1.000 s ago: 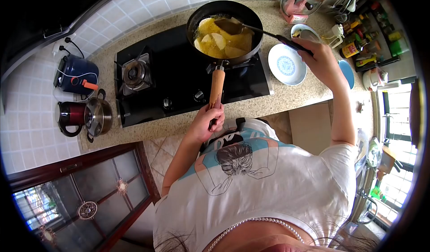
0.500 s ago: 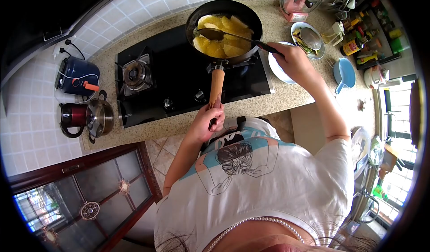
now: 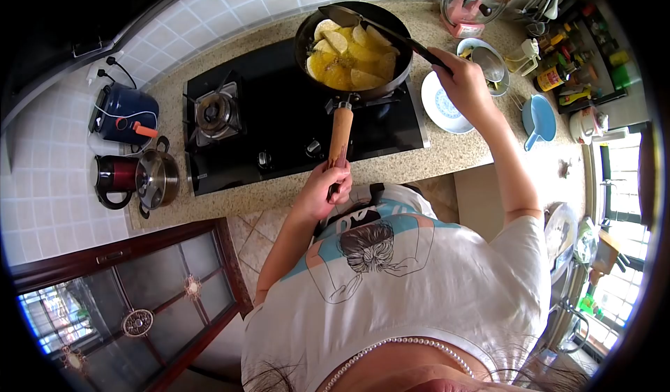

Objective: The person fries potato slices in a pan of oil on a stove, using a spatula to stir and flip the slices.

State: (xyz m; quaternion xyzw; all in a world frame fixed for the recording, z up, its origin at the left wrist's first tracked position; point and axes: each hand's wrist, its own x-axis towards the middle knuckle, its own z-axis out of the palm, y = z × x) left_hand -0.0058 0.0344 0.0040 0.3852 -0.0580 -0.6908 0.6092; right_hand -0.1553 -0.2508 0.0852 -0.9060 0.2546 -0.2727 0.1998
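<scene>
My left hand (image 3: pixel 325 190) is wrapped round the end of the wooden handle of a dark frying pan (image 3: pixel 384 17) on the right burner. Pale half-round slices (image 3: pixel 365 79), perhaps potato, lie in bubbling yellow oil in the pan. My right hand (image 3: pixel 462 85) is closed round the black handle of a spatula (image 3: pixel 391 31). The spatula's blade is over the pan's far left rim, above the slices. Just below my right hand a white plate with a blue pattern (image 3: pixel 441 107) sits on the counter.
Right of the pan are a bowl with a strainer (image 3: pixel 488 64), a blue ladle-like scoop (image 3: pixel 539 118), bottles (image 3: pixel 550 78) and a glass lid (image 3: pixel 474 1). On the left stand a second burner (image 3: pixel 216 113), a lidded pot (image 3: pixel 159 179), a red kettle (image 3: pixel 115 179) and a blue appliance (image 3: pixel 128 113).
The spatula has lifted out from among the slices toward the pan's far rim, and my right hand has moved slightly up and right. Some slices have shifted. My left hand keeps its grip.
</scene>
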